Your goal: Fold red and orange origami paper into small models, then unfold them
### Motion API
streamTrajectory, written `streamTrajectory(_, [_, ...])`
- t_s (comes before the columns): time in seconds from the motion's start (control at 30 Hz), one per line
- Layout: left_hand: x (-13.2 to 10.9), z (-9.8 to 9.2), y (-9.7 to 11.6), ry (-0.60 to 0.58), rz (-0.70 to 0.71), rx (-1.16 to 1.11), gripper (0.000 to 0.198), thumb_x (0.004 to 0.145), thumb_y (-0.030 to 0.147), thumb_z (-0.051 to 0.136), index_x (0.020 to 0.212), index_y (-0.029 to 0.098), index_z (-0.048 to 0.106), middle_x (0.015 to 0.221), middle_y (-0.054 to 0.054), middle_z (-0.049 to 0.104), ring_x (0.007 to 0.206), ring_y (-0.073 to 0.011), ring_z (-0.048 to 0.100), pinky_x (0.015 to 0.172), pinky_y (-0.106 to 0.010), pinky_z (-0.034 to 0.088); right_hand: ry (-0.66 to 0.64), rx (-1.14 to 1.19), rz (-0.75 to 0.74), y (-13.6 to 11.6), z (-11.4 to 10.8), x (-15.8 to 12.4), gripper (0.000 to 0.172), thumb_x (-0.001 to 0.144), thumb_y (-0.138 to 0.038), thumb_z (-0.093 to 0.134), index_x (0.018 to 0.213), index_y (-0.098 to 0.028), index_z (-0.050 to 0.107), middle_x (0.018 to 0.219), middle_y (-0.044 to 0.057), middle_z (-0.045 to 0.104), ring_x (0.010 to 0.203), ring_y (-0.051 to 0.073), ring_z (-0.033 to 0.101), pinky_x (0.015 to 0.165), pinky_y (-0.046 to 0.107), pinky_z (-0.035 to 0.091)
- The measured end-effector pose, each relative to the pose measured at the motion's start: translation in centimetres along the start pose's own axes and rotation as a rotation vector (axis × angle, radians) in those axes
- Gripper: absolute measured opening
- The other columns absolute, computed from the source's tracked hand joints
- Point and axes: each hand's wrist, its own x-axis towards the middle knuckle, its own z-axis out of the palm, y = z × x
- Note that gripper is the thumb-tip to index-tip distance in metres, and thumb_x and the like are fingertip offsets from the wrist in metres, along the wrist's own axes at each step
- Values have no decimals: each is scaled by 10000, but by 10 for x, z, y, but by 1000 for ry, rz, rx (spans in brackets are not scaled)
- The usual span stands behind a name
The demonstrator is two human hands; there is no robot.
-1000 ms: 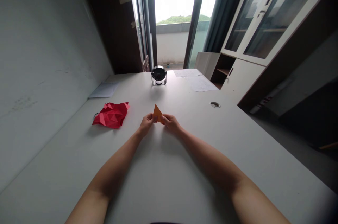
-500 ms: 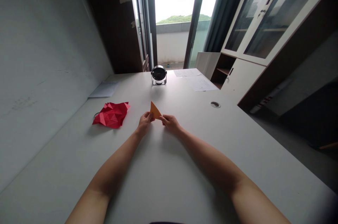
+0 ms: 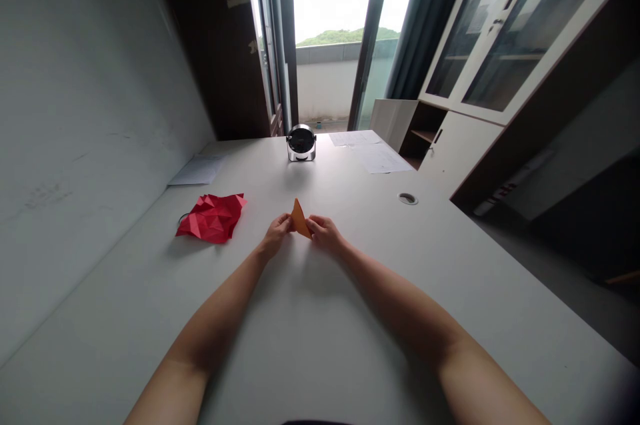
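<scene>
Between my two hands is a small piece of folded orange paper (image 3: 299, 218), roughly triangular with its point upward. My left hand (image 3: 279, 231) pinches its left side between thumb and fingers. On the other side, my right hand (image 3: 323, 230) grips the lower right edge; some of its fingers are hidden behind the paper. Both hands are just over the white table (image 3: 300, 331). Off to the left lies a creased red sheet of paper (image 3: 214, 218), apart from my hands, with a thin dark loop showing at its left edge.
A round black device on a silver stand (image 3: 301, 143) stands at the table's far edge. White papers (image 3: 383, 159) lie at the back right, another sheet (image 3: 196, 170) by the left wall. A cable hole (image 3: 407, 199) is on the right. Cabinets (image 3: 465, 145) stand beyond.
The orange paper has turned and shifted slightly right and down, now seen narrower. My right hand has moved its grip a little along it. The red paper has stayed put.
</scene>
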Motion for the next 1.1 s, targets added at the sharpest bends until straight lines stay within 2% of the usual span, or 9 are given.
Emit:
streamTrajectory(0.17, [-1,3,3,12,4,54,349,774,478,743,903,157,701,820,-39,671,737,-156,601,756,-293,475,88,-134,-22,-2,4,-2,350,852,-537,539,766,-204,600,659,6,581,664,169,524,575,255,394])
streamTrajectory(0.4, [-4,10,4,-1,16,164,334,797,448,717,949,151,714,887,-61,704,824,-187,628,791,-297,478,109,-199,-50,-5,4,-3,251,855,-422,562,953,-210,652,773,20,670,711,175,569,600,256,418])
streamTrajectory(0.53, [-4,12,4,3,49,239,358,807,433,693,1030,153,691,936,-63,711,856,-187,637,774,-281,482,159,-305,-80,-4,5,-4,239,869,-414,538,893,-201,643,727,-8,650,620,123,515,561,227,373])
streamTrajectory(0.67, [-4,12,3,23,73,298,310,820,412,663,978,147,690,891,-59,708,811,-176,643,741,-275,495,207,-415,-121,-4,6,-5,222,867,-391,537,798,-193,608,650,-21,598,572,103,455,530,221,329])
streamTrajectory(0.87, [-4,9,1,98,66,373,265,818,388,640,932,156,698,743,-26,671,626,-137,616,645,-268,502,271,-443,-143,-2,1,-2,168,860,-340,512,797,-201,583,650,-21,586,566,109,447,541,230,339])
streamTrajectory(1.1, [-3,6,-1,131,91,330,263,801,367,660,915,137,718,761,-38,688,686,-144,629,694,-275,517,175,-410,-108,0,1,-2,94,777,-296,533,766,-204,519,646,-44,560,575,105,434,539,221,327])
